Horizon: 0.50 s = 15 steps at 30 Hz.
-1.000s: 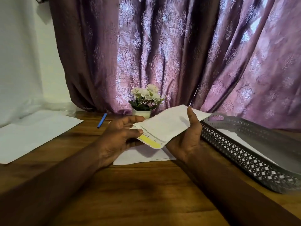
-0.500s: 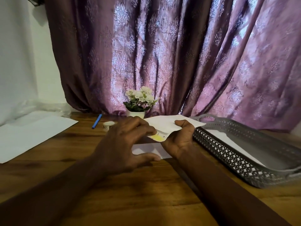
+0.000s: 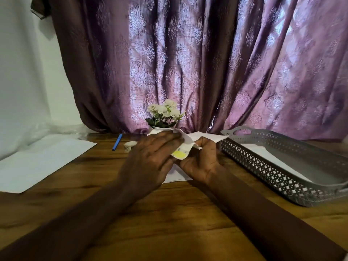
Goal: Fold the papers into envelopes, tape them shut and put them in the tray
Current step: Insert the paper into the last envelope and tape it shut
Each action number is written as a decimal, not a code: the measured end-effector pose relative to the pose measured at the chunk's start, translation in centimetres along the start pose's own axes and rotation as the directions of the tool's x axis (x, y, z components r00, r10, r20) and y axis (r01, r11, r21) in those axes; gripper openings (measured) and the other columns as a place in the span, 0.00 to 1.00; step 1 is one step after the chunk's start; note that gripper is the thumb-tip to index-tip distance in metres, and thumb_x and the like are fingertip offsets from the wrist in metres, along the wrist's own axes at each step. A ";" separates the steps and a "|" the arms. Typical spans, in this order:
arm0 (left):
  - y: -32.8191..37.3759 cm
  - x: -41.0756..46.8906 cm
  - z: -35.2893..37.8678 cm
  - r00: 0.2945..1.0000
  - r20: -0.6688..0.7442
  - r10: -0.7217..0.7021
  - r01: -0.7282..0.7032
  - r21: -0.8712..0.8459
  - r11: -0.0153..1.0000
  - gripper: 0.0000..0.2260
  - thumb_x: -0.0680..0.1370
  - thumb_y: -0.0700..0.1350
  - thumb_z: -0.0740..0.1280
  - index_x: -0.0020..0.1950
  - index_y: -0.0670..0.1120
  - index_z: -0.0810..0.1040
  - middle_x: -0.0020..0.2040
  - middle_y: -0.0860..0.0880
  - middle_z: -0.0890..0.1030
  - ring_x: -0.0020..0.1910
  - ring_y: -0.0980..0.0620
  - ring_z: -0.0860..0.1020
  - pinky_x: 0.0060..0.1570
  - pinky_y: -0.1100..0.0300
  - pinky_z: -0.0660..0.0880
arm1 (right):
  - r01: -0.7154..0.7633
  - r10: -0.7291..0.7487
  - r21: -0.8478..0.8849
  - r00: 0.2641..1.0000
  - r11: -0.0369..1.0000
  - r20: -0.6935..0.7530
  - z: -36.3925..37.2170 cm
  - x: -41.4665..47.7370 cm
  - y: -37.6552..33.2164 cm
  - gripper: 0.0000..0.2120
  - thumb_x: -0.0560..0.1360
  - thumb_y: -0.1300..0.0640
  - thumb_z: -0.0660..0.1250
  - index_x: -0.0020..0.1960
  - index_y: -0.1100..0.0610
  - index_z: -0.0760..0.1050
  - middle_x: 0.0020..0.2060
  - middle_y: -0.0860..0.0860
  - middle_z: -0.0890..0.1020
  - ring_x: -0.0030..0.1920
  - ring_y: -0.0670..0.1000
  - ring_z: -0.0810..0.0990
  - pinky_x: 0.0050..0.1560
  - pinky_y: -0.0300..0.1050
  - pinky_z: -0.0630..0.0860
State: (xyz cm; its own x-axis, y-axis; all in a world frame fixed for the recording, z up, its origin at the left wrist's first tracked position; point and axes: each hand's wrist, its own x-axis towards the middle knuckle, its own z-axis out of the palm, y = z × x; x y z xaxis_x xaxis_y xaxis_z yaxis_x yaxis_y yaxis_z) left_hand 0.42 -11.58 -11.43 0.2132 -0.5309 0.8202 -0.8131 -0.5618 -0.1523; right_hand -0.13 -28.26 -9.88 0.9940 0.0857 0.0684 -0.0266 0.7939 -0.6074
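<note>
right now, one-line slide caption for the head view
Both hands, left hand and right hand, fold a paper envelope beside the grey tray.

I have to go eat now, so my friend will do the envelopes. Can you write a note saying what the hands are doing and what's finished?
Left hand: palm down, pressing on the folded envelope, fingers over its yellow-strip end.
Right hand: gripping the same envelope from below, holding it above the table.
Tray, on the right: at least one white paper already lies inside.
More paper: one sheet under the hands, a big sheet on the left.
Small tape roll and blue pen sit behind the left hand.
Left: finish sealing this envelope, put it in the tray, then fold the remaining sheets.
</note>
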 end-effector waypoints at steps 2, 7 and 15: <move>-0.1 0.1 -0.1 1.000 -0.004 -0.016 0.016 0.000 1.000 0.21 0.76 0.43 0.64 0.69 0.44 0.79 0.66 0.45 0.81 0.66 0.46 0.77 0.66 0.51 0.71 | -0.035 0.035 -0.012 0.999 0.999 0.021 -0.2 0.0 0.4 0.29 0.65 0.58 0.54 0.59 0.70 0.78 0.51 0.65 0.83 0.48 0.63 0.81 0.51 0.59 0.78; -0.1 0.0 -0.7 0.998 0.051 -0.033 0.032 0.023 0.999 0.20 0.71 0.41 0.61 0.61 0.43 0.82 0.51 0.44 0.82 0.49 0.43 0.79 0.46 0.50 0.78 | 0.008 -0.009 -0.062 1.000 0.998 -0.018 0.1 0.1 0.1 0.26 0.69 0.54 0.57 0.63 0.65 0.73 0.56 0.64 0.77 0.54 0.63 0.77 0.63 0.60 0.73; 0.7 -0.8 0.2 0.949 0.308 -0.062 0.099 -0.107 0.989 0.26 0.77 0.55 0.66 0.73 0.45 0.73 0.69 0.45 0.78 0.68 0.47 0.74 0.68 0.51 0.72 | 0.101 -0.105 -0.060 0.992 0.993 -0.063 -0.5 0.5 -0.8 0.17 0.76 0.52 0.61 0.60 0.61 0.71 0.43 0.59 0.78 0.45 0.58 0.78 0.59 0.55 0.73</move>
State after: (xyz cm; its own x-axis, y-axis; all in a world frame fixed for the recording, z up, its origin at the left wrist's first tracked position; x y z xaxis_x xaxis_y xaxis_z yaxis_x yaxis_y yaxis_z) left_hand -0.18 -11.67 -12.26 0.4193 -0.6649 0.6181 -0.8414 -0.5403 -0.0105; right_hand 0.42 -29.20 -9.77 0.9960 -0.0363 0.0813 0.0803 0.7612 -0.6435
